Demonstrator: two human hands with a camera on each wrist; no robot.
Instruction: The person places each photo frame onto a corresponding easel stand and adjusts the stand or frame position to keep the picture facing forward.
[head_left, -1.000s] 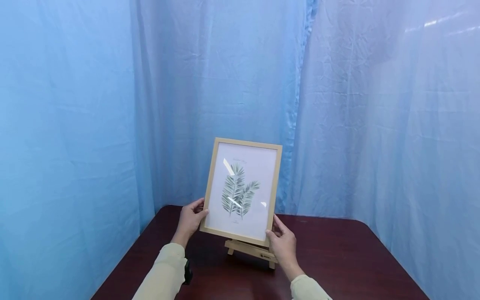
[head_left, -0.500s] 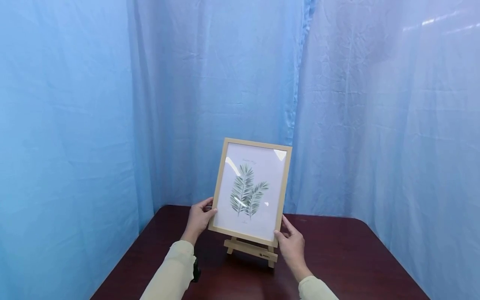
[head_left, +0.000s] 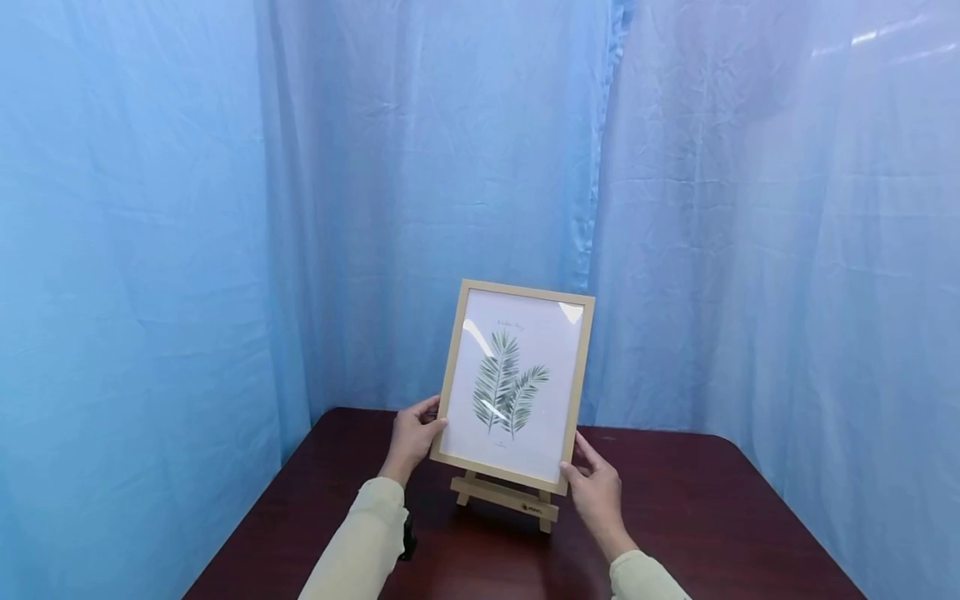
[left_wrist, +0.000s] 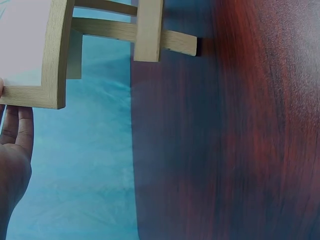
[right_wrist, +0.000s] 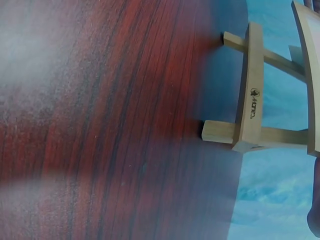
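Note:
A picture frame [head_left: 513, 385] with a light wood border and a print of two green fern-like leaves is held upright, tilted a little, between both hands. My left hand [head_left: 414, 435] grips its lower left edge, thumb in front and fingers behind. At the lower right edge, my right hand [head_left: 597, 490] pinches it the same way. Just below the frame's bottom edge shows the ledge of a small wooden easel [head_left: 504, 495], its upper part hidden behind the picture. In the left wrist view a gap shows between the frame's border [left_wrist: 54, 55] and the easel's ledge [left_wrist: 148, 32].
The easel's legs [right_wrist: 218, 131] stand on a dark red-brown wooden table [head_left: 697, 517] with rounded far corners. Blue curtains [head_left: 450, 167] hang behind the table and along both sides.
Both hands have carried the picture frame to the right, from left of the easel to over it, slightly lower at the end. The easel stays in place.

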